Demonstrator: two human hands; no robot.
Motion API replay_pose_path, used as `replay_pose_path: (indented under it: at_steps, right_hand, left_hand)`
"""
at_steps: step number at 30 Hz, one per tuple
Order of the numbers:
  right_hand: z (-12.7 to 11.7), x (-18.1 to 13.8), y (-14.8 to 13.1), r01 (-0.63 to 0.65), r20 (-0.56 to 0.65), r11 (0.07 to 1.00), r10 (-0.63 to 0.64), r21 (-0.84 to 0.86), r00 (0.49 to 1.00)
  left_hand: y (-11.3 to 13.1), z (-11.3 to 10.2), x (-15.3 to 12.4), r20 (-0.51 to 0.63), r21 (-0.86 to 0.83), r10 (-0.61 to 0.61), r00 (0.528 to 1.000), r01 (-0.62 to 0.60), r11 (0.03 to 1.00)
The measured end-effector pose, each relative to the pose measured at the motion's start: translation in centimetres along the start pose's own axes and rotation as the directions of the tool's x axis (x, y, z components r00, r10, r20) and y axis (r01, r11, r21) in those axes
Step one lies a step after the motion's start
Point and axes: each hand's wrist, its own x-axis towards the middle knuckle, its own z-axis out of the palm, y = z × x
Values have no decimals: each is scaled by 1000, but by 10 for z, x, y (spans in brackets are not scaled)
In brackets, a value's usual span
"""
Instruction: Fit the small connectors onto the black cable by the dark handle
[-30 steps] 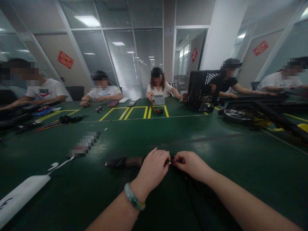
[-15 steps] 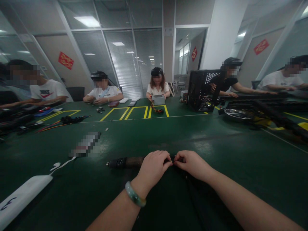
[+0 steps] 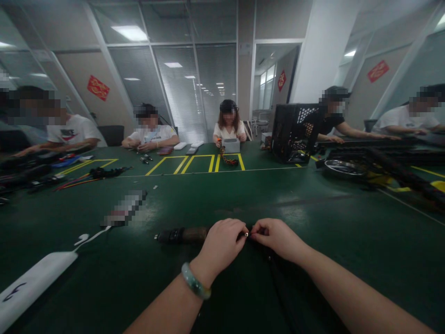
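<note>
Low in the middle of the view, my left hand [image 3: 222, 243] and my right hand [image 3: 276, 237] meet fingertip to fingertip above the green table [image 3: 313, 218]. Both are closed in a pinch around a tiny shiny part [image 3: 246, 234] between them; I cannot make out what it is. A dark cylindrical tool [image 3: 181, 234] lies on the table and runs under my left hand, its tip pointing left. A dark cable [image 3: 274, 273] trails from under my right hand toward me. My left wrist wears a green bangle [image 3: 194, 281].
A white power bank [image 3: 33, 284] with a white cable [image 3: 91, 236] lies at the near left. Several people sit around the far and side edges. A black crate [image 3: 292, 132] and a metal bowl [image 3: 340, 167] stand at the right; wire bundles [image 3: 93, 175] at the left.
Both hands stay pinched together at the same spot. The view has shifted slightly; nothing on the table has moved.
</note>
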Motion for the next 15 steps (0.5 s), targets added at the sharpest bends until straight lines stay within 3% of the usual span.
replay_pose_path:
  at_steps: [8,15]
  right_hand:
    - [0,0,-2,2,0,999,-2,-49,1000]
    - [0,-1,-3,-1,22,999,2,-34,1000]
  left_hand:
    - [2,-2,0,13,4,7,1000,-7,1000]
    - [7,-8,1,51,40,-85,995,83,996]
